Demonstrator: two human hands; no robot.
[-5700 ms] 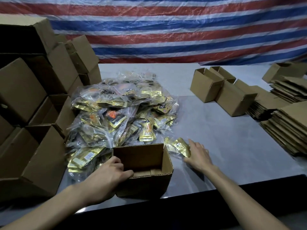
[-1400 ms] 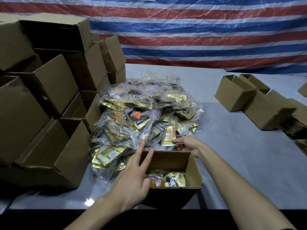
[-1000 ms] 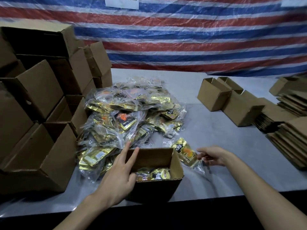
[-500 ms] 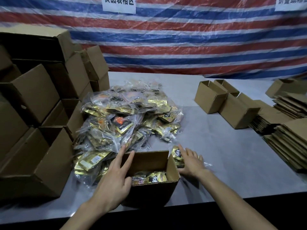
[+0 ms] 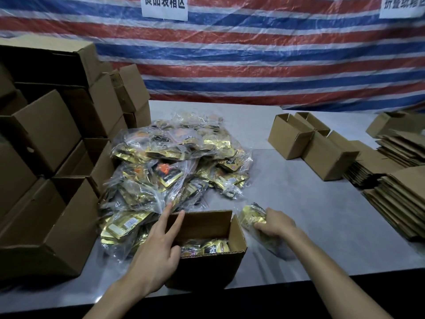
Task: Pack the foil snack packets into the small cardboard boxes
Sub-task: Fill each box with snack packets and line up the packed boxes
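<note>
Grey matte bench [image 5: 299, 203], dark front edge at 6 o'clock. Back wall hung with a red, white and blue striped tarp [image 5: 253, 54] under clear plastic sheeting. Two white signs pinned to it, one at 12 o'clock [image 5: 163, 6], one at 1 o'clock [image 5: 401, 5]; black Chinese characters, tops cut by the frame, not fully readable. Stacked cartons [image 5: 46, 134] at 9 o'clock, open mouths facing in. Empty small boxes [image 5: 310, 146] at 2 o'clock, flattened cardboard [image 5: 402, 203] stacked at 3. Pile [image 5: 174, 166] of gold foil packets in clear bags at centre; black and orange print, text too small to read. Open box [image 5: 232, 261] at the near edge, packets [image 5: 207, 246] lying on its floor. Left hand [image 5: 156, 252] rests on the box's left wall, fingers straight and spread. Right hand [image 5: 276, 223] grips a bagged packet [image 5: 251, 216] just right of the box.
</note>
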